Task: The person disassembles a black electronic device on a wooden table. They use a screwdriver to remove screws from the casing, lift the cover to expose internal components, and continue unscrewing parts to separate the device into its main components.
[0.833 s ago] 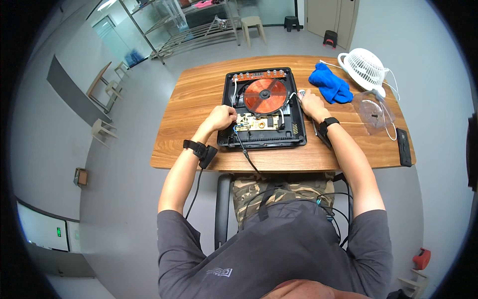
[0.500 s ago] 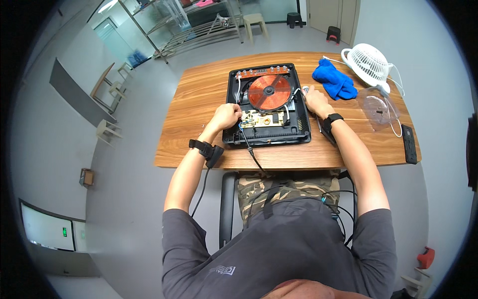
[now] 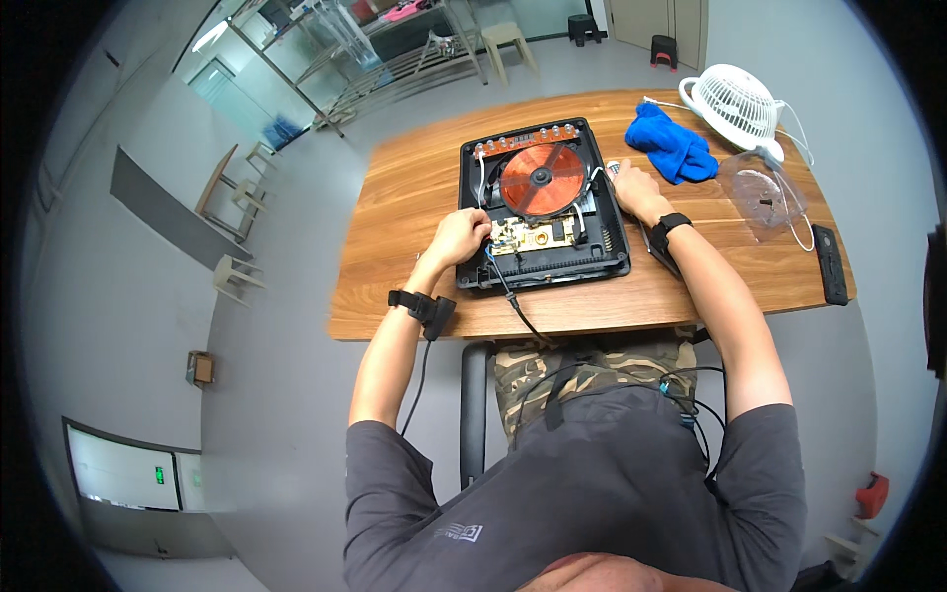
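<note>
An opened induction cooker (image 3: 552, 268) lies on the table in front of me, its black housing showing the round copper coil (image 3: 528, 183), an orange strip with several round parts (image 3: 493, 148) and a pale circuit board (image 3: 508, 237). My left hand (image 3: 462, 235) is at the housing's left edge beside the board, fingers closed in a pinch; what is between them is hidden. My right hand (image 3: 639, 189) rests by the right edge, fingers curled at a small whitish object (image 3: 614, 168) whose kind I cannot make out. A black power cord (image 3: 523, 311) runs from the board over the table's front edge.
Right of the cooker lie a blue cloth (image 3: 671, 143), a white fan (image 3: 735, 104), a clear plastic piece (image 3: 760, 192) with white cord, and a black strip (image 3: 831, 264). Cables hang from my wrist strap (image 3: 424, 308). A metal rack (image 3: 395, 79) stands behind the table.
The whole view has shifted slightly, with table and cooker now a little farther right. Both hands stay at their places beside the cooker, the left one turned slightly.
</note>
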The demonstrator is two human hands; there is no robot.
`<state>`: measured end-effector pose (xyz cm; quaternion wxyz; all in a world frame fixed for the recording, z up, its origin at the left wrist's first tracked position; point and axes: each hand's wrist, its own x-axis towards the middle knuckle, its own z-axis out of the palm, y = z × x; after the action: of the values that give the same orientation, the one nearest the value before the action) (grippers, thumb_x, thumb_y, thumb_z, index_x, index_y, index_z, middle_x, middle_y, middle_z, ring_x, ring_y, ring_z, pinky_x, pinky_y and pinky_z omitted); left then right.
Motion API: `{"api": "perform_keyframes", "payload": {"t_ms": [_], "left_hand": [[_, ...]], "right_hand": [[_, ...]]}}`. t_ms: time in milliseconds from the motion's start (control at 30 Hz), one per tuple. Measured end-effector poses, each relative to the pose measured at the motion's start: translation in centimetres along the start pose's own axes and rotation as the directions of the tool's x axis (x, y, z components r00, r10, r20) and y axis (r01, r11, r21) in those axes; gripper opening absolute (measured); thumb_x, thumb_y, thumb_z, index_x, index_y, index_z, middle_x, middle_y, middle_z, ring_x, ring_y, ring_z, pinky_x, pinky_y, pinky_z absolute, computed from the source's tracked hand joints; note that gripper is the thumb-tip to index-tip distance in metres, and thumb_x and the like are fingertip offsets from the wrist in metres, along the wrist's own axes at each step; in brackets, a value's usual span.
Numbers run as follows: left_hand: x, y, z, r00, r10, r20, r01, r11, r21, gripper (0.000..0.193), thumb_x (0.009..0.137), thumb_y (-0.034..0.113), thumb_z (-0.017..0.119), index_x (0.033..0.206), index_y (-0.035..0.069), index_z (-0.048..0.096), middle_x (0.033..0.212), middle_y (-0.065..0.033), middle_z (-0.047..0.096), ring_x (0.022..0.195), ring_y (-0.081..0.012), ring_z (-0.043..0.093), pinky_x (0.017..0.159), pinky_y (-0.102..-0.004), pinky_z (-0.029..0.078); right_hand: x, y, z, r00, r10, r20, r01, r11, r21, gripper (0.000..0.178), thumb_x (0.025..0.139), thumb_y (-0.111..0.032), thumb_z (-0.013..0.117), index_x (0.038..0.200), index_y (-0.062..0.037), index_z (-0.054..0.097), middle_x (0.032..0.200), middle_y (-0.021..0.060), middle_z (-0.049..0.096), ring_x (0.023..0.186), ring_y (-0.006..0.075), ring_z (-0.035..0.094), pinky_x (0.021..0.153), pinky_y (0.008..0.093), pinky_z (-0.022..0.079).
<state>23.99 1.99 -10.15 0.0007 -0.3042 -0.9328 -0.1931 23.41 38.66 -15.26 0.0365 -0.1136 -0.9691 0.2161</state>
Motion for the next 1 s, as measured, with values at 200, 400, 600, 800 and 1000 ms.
{"api": "perform_keyframes", "payload": {"t_ms": [200,400,600,800,1000], "left_hand": [[-0.16,0.55,0.35,0.998,-0.046,-0.031,0.047,0.998,0.035,0.020,0.093,0.021,0.061,0.092,0.003,0.070,0.093,-0.0174,0.070,0.093,-0.0374,0.066,0.084,-0.0463,0.051],[-0.67,0.30,-0.02,0.988,0.149,-0.034,-0.148,0.988,0.036,0.020,0.096,0.020,0.059,0.092,0.002,0.065,0.087,-0.0163,0.068,0.086,-0.0341,0.066,0.078,-0.0412,0.049],[-0.25,0.06,0.12,0.999,0.028,0.036,-0.025,0.996,-0.083,0.021,0.097,0.020,0.058,0.090,0.001,0.062,0.077,-0.0119,0.065,0.074,-0.0246,0.063,0.071,-0.0367,0.049],[-0.07,0.50,0.34,0.997,-0.053,0.064,0.059,0.993,-0.106,0.021,0.099,0.021,0.056,0.091,0.002,0.062,0.082,-0.0114,0.066,0.081,-0.0220,0.062,0.076,-0.0354,0.048],[-0.39,-0.22,-0.25,0.993,-0.041,0.110,0.086,0.890,-0.448,0.019,0.104,0.019,0.054,0.094,0.004,0.060,0.084,0.0044,0.058,0.084,-0.0069,0.052,0.078,-0.0255,0.046]], "right_hand": [[-0.13,0.04,0.10,0.999,-0.027,-0.021,0.027,1.000,-0.002,0.054,0.103,-0.048,0.043,0.120,0.0025,0.052,0.115,0.0285,0.066,0.110,0.0448,0.064,0.094,0.0537,0.050],[-0.29,-0.34,-0.21,1.000,0.008,-0.004,-0.008,0.999,0.045,0.055,0.103,-0.049,0.045,0.121,0.0024,0.052,0.117,0.0289,0.065,0.112,0.0442,0.063,0.095,0.0532,0.050],[-0.06,-0.36,-0.32,1.000,0.013,-0.004,-0.013,1.000,0.022,0.056,0.102,-0.050,0.045,0.121,0.0025,0.052,0.117,0.0282,0.066,0.111,0.0439,0.064,0.095,0.0533,0.050],[-0.35,-0.31,-0.34,1.000,0.008,0.005,-0.008,1.000,0.020,0.054,0.103,-0.049,0.045,0.121,0.0013,0.052,0.117,0.0276,0.066,0.111,0.0434,0.064,0.094,0.0531,0.050],[-0.29,-0.63,-0.55,1.000,0.019,0.021,-0.020,0.999,0.032,0.056,0.103,-0.050,0.044,0.124,0.0013,0.051,0.119,0.0277,0.065,0.113,0.0427,0.063,0.096,0.0528,0.050]]}}
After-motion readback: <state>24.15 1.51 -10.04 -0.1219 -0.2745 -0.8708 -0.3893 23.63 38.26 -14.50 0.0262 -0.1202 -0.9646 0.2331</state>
